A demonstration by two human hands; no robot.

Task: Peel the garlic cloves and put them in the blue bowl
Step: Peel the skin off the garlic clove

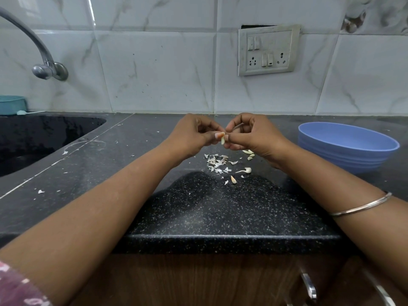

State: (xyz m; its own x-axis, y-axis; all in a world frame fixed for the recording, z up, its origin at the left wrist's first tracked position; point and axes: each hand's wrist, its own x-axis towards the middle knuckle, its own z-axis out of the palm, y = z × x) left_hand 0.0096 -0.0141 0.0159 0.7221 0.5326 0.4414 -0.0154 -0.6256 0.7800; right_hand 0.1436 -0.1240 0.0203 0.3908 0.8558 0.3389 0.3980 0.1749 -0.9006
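Note:
Above the black speckled counter, my left hand [194, 133] and my right hand [249, 133] meet fingertip to fingertip and both pinch one small pale garlic clove [223, 140]. Under the hands lies a scatter of white garlic skins [217, 163]. Loose cloves lie on the counter: one [247, 170] with a thin tail, one [233, 179] nearer me, and a few [249, 153] partly hidden under my right hand. The blue bowl [346, 149] stands to the right of my right hand; its inside is not visible from here.
A dark sink [33, 138] is sunk into the counter at the left, with a metal tap [44, 67] on the tiled wall above it. A teal container [13, 104] stands behind the sink. The counter's front edge [220, 237] runs above wooden drawers with metal handles [309, 288].

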